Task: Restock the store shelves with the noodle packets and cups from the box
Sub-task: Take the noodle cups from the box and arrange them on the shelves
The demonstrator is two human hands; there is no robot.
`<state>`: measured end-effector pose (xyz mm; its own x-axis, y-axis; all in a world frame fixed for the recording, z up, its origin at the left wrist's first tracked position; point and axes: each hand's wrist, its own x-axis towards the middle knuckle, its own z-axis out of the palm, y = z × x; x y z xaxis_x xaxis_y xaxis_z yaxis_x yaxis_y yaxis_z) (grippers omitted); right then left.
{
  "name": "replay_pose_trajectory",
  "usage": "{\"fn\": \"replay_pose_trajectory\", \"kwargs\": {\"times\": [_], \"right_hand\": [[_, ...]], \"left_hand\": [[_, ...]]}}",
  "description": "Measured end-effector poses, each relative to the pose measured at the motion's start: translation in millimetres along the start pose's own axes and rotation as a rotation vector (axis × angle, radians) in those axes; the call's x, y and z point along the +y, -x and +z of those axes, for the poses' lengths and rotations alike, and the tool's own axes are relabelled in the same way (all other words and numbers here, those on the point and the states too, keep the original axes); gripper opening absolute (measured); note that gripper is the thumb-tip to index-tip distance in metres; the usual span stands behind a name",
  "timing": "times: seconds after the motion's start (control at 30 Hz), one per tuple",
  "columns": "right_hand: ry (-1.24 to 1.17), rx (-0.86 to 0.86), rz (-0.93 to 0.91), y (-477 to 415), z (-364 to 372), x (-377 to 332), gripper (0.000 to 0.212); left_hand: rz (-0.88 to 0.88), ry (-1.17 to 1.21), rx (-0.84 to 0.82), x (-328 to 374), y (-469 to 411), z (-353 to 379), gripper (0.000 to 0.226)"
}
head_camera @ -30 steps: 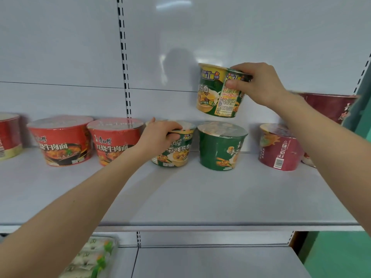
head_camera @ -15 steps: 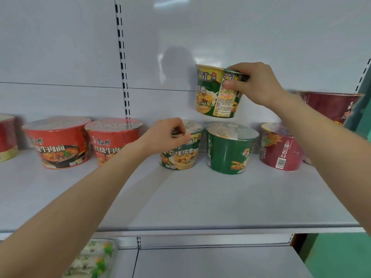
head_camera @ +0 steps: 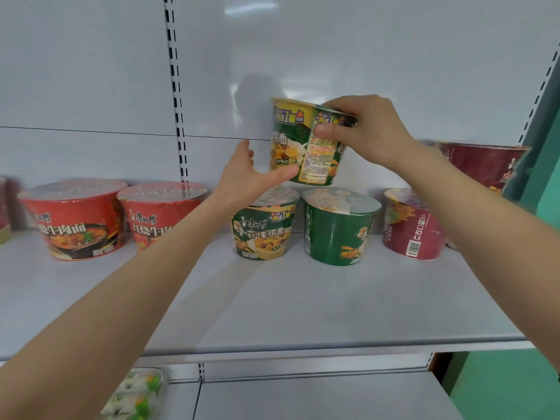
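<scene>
Toward the rear edge of the shelf (head_camera: 303, 313), the left green cup (head_camera: 263, 231) and the right green cup (head_camera: 339, 231) stand upright, just beside each other. The held cup (head_camera: 291, 137) hangs above their lids, base down, its long axis slightly tilted. The right hand (head_camera: 369, 131) grips it at the rim. The left hand (head_camera: 245, 177), fingers straight, holding nothing, lies just left of and below the cup; thumb contact cannot be confirmed. The probable next step is lowering the cup onto both lids.
</scene>
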<state>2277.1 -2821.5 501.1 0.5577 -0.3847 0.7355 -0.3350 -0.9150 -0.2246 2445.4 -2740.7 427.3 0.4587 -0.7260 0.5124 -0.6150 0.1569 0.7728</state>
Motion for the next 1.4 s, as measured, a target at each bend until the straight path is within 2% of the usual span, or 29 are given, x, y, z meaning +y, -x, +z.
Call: {"fn": "replay_pose_trajectory", "kwargs": {"times": [0.1, 0.17, 0.23, 0.3, 0.4, 0.47, 0.5, 0.73, 1.07, 1.2, 1.4], "right_hand": [[-0.013, 0.001, -0.058, 3, 2, -11, 0.029], [-0.097, -0.018, -0.046, 6, -3, -11, 0.03], [-0.263, -0.01, 0.024, 12, -14, 3, 0.028], [-0.26, -0.03, 0.134, 21, -22, 30, 0.032], [0.04, -0.33, 0.239, 44, -14, 72, 0.051], [0.187, -0.541, 0.237, 59, -4, 86, 0.055], [0.207, -0.591, 0.218, 64, -1, 90, 0.054], [0.169, -0.495, 0.146, 72, -8, 93, 0.032], [0.303, -0.403, 0.065, 71, 16, 68, 0.031], [0.212, -0.479, 0.131, 69, 14, 76, 0.042], [0.142, -0.516, 0.161, 67, 16, 82, 0.039]], "left_hand": [[0.074, 0.18, -0.023, 18, -2, 5, 0.093], [0.102, 0.168, 0.002, 19, -1, 5, 0.082], [0.097, 0.159, 0.032, 16, -1, 3, 0.076], [0.099, 0.188, 0.075, 13, 1, -2, 0.077], [0.108, 0.224, 0.121, 10, 1, -7, 0.075], [0.106, 0.224, 0.126, 9, 1, -8, 0.072], [0.104, 0.224, 0.125, 8, 1, -7, 0.073], [0.106, 0.224, 0.137, 8, 2, 0, 0.075], [0.112, 0.212, 0.134, 10, 4, 5, 0.067], [0.118, 0.198, 0.138, 10, 5, 4, 0.068], [0.13, 0.2, 0.147, 12, 4, 0, 0.07]]}}
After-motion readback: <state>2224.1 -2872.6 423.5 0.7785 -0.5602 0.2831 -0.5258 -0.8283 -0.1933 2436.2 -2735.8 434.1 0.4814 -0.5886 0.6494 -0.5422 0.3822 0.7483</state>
